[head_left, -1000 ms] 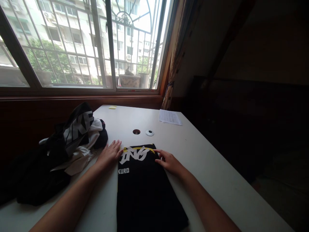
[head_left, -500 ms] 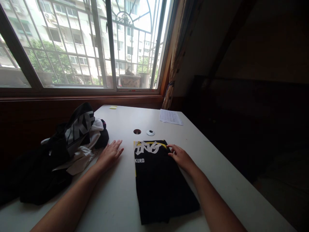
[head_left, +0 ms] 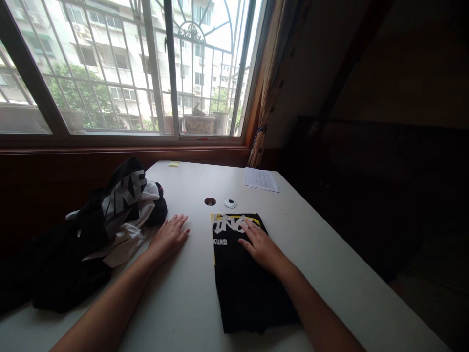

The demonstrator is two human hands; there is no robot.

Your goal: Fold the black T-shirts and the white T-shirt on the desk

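One black, yellow-edged, neatly folded garment [head_left: 249, 283]

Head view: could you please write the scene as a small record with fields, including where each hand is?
left hand: open on the table, between the clothes pile and the folded garment, holding nothing
right hand: open, laid over the upper part of the folded garment
folded garment: black, yellow at top and left edges, white lettering, "KURO" readable
clothes pile: black, grey and white, crumpled, at left
farther on table: round hole, round cover, papers, yellow note
behind: barred window, curtain
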